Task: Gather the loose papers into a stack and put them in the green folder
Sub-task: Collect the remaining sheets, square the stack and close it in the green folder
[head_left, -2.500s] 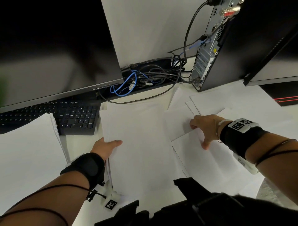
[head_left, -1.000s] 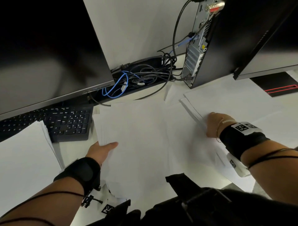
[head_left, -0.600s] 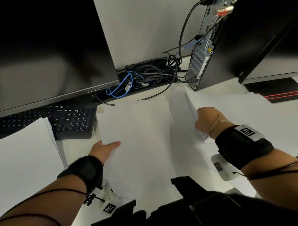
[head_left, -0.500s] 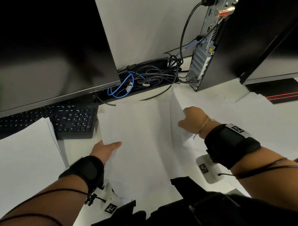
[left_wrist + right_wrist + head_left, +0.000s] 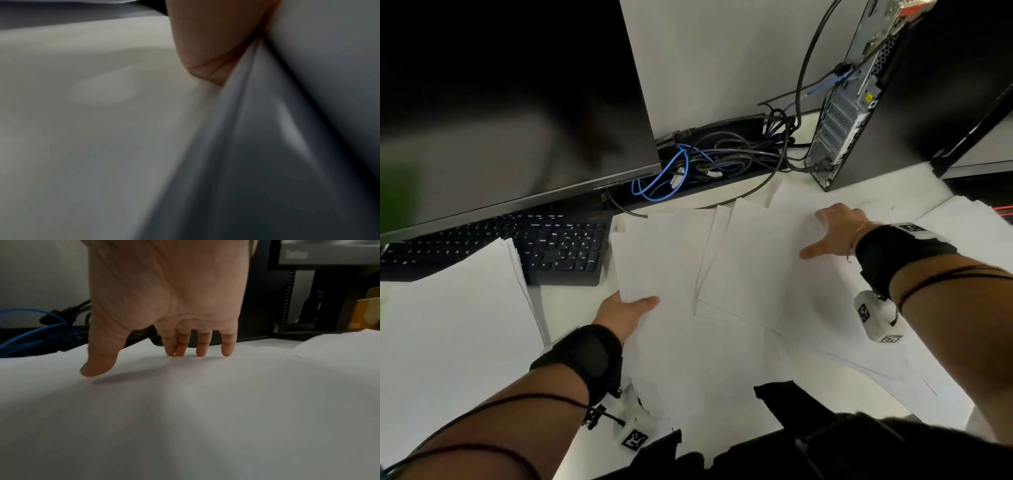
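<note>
Papers (image 5: 671, 260) mid-frame: left hand (image 5: 625, 313) grips stack edge, thumb on top, fingers probably underneath. Right hand (image 5: 835, 233) splayed, fingertips (image 5: 201, 352) pressing loose sheets (image 5: 763, 267), centre-right.

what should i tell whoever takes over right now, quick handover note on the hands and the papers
Left hand: grips the left edge of the gathered stack in the middle of the desk, thumb on top.
Right hand: open, fingertips pressing flat on the loose sheets just right of the stack.
Done: part of the papers sit in the stack under the left hand.
Left: slide the fanned sheets onto the stack, and collect those spread further right. A separate pile lies at far left. The green folder is not clearly in view, only a green blur at the left edge; find it and file the stack.
</note>
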`<move>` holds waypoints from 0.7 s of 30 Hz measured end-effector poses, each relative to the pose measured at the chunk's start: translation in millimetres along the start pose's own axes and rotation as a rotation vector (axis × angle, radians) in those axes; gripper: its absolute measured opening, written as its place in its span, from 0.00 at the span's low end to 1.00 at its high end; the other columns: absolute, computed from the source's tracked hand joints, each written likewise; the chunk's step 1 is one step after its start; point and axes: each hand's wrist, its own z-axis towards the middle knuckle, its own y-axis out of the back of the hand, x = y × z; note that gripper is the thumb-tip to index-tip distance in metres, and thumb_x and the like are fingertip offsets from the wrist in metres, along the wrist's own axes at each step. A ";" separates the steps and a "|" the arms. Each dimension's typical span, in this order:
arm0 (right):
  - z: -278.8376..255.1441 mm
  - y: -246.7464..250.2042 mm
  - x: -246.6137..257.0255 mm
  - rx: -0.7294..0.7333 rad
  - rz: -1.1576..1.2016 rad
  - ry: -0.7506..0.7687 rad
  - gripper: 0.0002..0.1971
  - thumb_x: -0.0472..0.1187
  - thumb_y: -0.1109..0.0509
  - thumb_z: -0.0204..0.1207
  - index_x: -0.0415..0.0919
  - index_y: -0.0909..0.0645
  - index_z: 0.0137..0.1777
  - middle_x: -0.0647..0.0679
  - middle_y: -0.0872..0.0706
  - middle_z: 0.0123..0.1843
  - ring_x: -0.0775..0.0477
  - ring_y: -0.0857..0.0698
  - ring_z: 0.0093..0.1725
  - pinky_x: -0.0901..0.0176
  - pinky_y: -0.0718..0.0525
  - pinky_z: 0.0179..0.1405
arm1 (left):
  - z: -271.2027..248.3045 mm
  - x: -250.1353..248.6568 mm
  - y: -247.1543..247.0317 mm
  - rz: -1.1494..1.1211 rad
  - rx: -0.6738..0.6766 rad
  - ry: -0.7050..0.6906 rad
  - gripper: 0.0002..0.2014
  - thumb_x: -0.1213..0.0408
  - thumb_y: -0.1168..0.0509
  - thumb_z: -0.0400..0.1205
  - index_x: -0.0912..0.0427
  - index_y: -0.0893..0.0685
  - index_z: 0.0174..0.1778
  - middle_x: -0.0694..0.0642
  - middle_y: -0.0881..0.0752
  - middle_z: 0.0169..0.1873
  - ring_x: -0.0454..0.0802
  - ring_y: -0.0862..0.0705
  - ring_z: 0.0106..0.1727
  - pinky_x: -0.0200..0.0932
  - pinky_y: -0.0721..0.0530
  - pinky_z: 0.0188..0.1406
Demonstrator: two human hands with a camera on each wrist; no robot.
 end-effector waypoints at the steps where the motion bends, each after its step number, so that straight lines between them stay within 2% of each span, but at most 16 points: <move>1: 0.2 -0.2 2.0 0.006 -0.003 0.001 0.55 0.71 0.23 0.51 0.51 0.37 0.77 0.47 0.32 0.76 0.37 0.33 0.74 0.40 0.29 0.71 | 0.3 0.1 0.1 -0.002 0.003 0.004 0.13 0.63 0.27 0.75 0.54 0.20 0.53 0.54 0.15 0.49 0.56 0.17 0.53 0.48 0.20 0.60; 4: 0.5 -4.0 11.6 0.022 -0.008 -0.003 0.55 0.72 0.21 0.40 0.55 0.32 0.70 0.49 0.23 0.69 0.40 0.28 0.69 0.40 0.26 0.67 | 1.2 -0.1 0.5 -0.007 0.005 0.012 0.13 0.63 0.26 0.75 0.55 0.19 0.53 0.53 0.14 0.47 0.56 0.17 0.53 0.48 0.20 0.59; 9: -6.4 -2.2 26.5 0.028 -0.065 0.017 0.53 0.72 0.21 0.45 0.45 0.27 0.70 0.44 0.24 0.64 0.38 0.27 0.66 0.45 0.22 0.63 | 2.0 -0.6 0.8 0.011 -0.001 0.021 0.14 0.62 0.26 0.74 0.55 0.20 0.53 0.57 0.14 0.52 0.59 0.16 0.57 0.54 0.20 0.65; 12: -9.2 -0.9 32.6 0.040 -0.001 0.072 0.50 0.65 0.17 0.48 0.42 0.28 0.70 0.42 0.25 0.64 0.38 0.23 0.63 0.47 0.20 0.63 | 1.4 -0.8 0.4 0.011 0.002 0.017 0.13 0.63 0.27 0.75 0.55 0.20 0.53 0.57 0.15 0.52 0.59 0.16 0.56 0.52 0.20 0.63; 16: -12.6 -2.1 36.9 0.069 0.124 0.099 0.50 0.51 0.13 0.52 0.42 0.34 0.73 0.42 0.19 0.64 0.38 0.19 0.61 0.51 0.21 0.62 | -0.6 -1.3 0.6 0.009 0.013 0.007 0.12 0.63 0.28 0.76 0.55 0.20 0.53 0.57 0.15 0.50 0.58 0.17 0.54 0.49 0.20 0.60; 19: -11.7 -1.4 38.0 0.089 0.149 0.111 0.50 0.49 0.13 0.53 0.44 0.36 0.74 0.44 0.17 0.59 0.41 0.19 0.54 0.52 0.20 0.59 | -0.6 -0.7 0.8 0.012 0.010 0.007 0.14 0.63 0.27 0.75 0.56 0.20 0.54 0.57 0.15 0.51 0.58 0.17 0.55 0.50 0.20 0.61; 21: -10.7 -0.7 39.1 0.095 0.129 0.125 0.51 0.49 0.14 0.53 0.47 0.38 0.75 0.44 0.18 0.60 0.41 0.19 0.54 0.51 0.20 0.59 | 0.0 -0.2 0.7 0.015 0.005 0.010 0.14 0.63 0.27 0.75 0.55 0.20 0.54 0.57 0.15 0.51 0.58 0.17 0.55 0.50 0.20 0.60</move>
